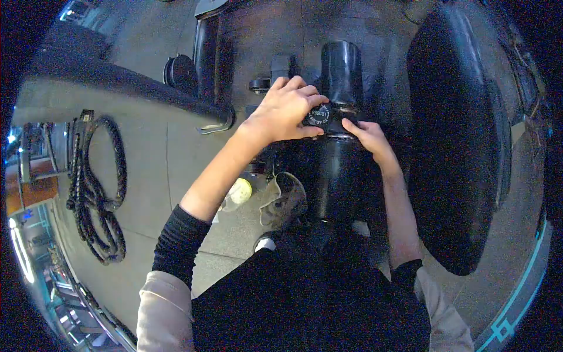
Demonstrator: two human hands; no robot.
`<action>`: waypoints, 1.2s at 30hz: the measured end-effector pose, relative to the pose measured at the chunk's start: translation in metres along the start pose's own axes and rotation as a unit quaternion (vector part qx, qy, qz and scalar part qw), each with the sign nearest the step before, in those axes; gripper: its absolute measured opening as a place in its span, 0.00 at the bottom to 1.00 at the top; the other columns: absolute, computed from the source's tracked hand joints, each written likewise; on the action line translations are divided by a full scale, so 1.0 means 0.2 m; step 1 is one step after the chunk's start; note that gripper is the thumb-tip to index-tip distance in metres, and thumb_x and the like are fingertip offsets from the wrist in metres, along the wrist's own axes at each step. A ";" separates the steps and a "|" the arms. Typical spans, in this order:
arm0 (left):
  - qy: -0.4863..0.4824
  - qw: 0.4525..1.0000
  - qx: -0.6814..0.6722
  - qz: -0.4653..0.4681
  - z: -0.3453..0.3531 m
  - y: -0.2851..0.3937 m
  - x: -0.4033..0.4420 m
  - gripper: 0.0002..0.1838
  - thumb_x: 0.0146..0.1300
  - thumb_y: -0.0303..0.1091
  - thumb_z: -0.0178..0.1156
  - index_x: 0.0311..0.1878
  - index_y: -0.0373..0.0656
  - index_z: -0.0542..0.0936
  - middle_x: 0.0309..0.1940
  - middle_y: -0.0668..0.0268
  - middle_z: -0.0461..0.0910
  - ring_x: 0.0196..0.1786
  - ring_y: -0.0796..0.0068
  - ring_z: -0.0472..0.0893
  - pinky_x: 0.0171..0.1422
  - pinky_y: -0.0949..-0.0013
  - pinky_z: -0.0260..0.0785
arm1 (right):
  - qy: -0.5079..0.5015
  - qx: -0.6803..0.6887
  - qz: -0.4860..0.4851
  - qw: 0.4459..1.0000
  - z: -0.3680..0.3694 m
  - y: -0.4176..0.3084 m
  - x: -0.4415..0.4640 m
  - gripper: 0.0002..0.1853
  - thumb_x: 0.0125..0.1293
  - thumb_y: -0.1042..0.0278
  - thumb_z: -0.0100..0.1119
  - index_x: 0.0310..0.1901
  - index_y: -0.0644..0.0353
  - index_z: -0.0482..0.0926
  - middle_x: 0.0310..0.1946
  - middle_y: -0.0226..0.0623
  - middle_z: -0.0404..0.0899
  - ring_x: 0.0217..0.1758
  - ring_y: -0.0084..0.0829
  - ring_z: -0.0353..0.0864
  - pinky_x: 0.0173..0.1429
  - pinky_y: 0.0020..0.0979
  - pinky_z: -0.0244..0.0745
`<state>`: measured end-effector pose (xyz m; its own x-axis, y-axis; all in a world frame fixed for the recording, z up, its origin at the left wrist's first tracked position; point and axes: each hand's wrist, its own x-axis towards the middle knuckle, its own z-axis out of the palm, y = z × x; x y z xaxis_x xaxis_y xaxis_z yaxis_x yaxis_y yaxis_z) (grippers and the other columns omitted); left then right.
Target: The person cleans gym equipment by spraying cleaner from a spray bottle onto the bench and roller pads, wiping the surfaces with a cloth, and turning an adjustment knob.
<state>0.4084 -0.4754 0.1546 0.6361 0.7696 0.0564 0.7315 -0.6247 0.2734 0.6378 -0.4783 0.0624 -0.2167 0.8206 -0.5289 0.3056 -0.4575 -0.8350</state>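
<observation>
A round black knob (318,115) with white lettering that includes "LOOSEN" sits on the side of a black machine frame. My left hand (291,110) is curled round this knob, thumb below and fingers above. On the other side, my right hand (368,136) rests against the frame's collar, its thumb on the black surface and its other fingers mostly hidden. Beyond the collar stands a shiny black cylindrical pad (342,73). A longer black padded part (337,179) runs from the collar toward my body.
A coiled black rope (97,188) lies on the floor at left. A thick dark tube (135,88) crosses the upper left. At right is a long black pad (448,146). A grey shoe (282,199) and a yellow-green round object (240,190) are below my left forearm.
</observation>
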 end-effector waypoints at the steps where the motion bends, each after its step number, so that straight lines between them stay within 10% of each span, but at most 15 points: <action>1: -0.001 1.000 0.002 -0.004 0.01 0.00 0.00 0.30 0.45 0.52 0.65 0.52 0.49 0.75 0.45 0.67 0.75 0.54 0.62 0.70 0.58 0.58 0.58 | -0.004 -0.013 0.001 1.000 -0.01 -0.01 0.00 0.21 0.58 0.50 0.61 0.35 0.64 0.82 0.31 0.28 0.80 0.33 0.18 0.74 0.39 0.21 0.68; 10: 0.054 0.999 -0.001 0.000 -0.03 0.05 -0.01 0.35 0.45 0.54 0.65 0.55 0.44 0.72 0.50 0.59 0.73 0.55 0.60 0.69 0.59 0.56 0.59 | 0.016 -0.134 -0.092 0.987 -0.04 0.05 0.03 0.25 0.56 0.46 0.61 0.33 0.67 0.81 0.25 0.38 0.81 0.25 0.27 0.78 0.32 0.31 0.71; 13: 0.035 0.993 0.061 -0.100 -0.24 0.19 -0.19 0.34 0.47 0.52 0.65 0.55 0.44 0.71 0.50 0.59 0.72 0.54 0.57 0.70 0.58 0.56 0.60 | 0.141 -0.246 -0.107 0.953 -0.01 -0.01 -0.06 0.20 0.58 0.52 0.61 0.38 0.65 0.79 0.28 0.43 0.81 0.28 0.38 0.78 0.36 0.37 0.71; 15: -0.056 0.968 0.150 -0.192 -0.42 0.25 -0.40 0.27 0.51 0.48 0.62 0.50 0.41 0.74 0.49 0.60 0.73 0.52 0.61 0.72 0.55 0.58 0.62 | 0.363 -0.254 -0.322 0.837 0.04 -0.13 -0.19 0.14 0.58 0.60 0.60 0.41 0.60 0.78 0.32 0.42 0.78 0.36 0.44 0.76 0.41 0.40 0.71; 21: -0.196 0.785 0.092 -0.580 -0.47 0.26 -1.31 0.22 0.52 0.38 0.63 0.50 0.43 0.73 0.41 0.55 0.78 0.43 0.55 0.78 0.48 0.60 0.71 | -0.063 -0.337 -0.436 0.832 0.53 -0.09 -0.59 0.21 0.52 0.64 0.63 0.47 0.59 0.73 0.48 0.43 0.72 0.43 0.42 0.74 0.46 0.38 0.71; 25: -0.003 0.872 -0.154 -0.465 0.04 0.21 -1.48 0.47 0.41 0.43 0.72 0.64 0.39 0.59 0.56 0.50 0.69 0.58 0.54 0.70 0.61 0.58 0.64 | 0.031 -0.452 -0.405 0.794 0.75 0.13 -0.60 0.32 0.50 0.64 0.63 0.58 0.59 0.65 0.54 0.52 0.67 0.41 0.46 0.76 0.45 0.39 0.74; 27: 0.134 0.894 -0.209 -0.372 0.23 0.19 -1.37 0.51 0.42 0.42 0.72 0.67 0.40 0.54 0.61 0.49 0.63 0.63 0.53 0.65 0.64 0.59 0.60 | -0.054 -0.411 -0.250 0.875 0.74 0.18 -0.59 0.40 0.51 0.63 0.63 0.64 0.60 0.54 0.58 0.60 0.59 0.43 0.51 0.77 0.44 0.40 0.75; 31: 0.279 0.867 -0.258 -0.322 0.40 0.16 -1.22 0.40 0.43 0.35 0.68 0.62 0.40 0.63 0.55 0.51 0.70 0.58 0.55 0.71 0.62 0.61 0.61 | -0.198 -0.388 -0.117 0.893 0.71 0.18 -0.65 0.30 0.52 0.68 0.62 0.58 0.63 0.65 0.45 0.57 0.74 0.43 0.52 0.77 0.47 0.42 0.74; 36: 0.156 0.874 -0.335 -0.316 0.30 0.17 -1.10 0.22 0.41 0.28 0.59 0.45 0.44 0.75 0.39 0.58 0.79 0.42 0.58 0.78 0.51 0.62 0.68 | -0.468 -0.190 -0.180 0.844 0.36 -0.10 -0.77 0.21 0.53 0.66 0.65 0.49 0.60 0.75 0.40 0.42 0.79 0.44 0.37 0.79 0.48 0.32 0.74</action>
<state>0.3079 -0.6737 0.0930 -0.0166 0.9968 -0.0785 0.5373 0.0751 0.8400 0.5978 -0.6205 0.1486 -0.9423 0.1723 -0.2869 0.2997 0.0527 -0.9526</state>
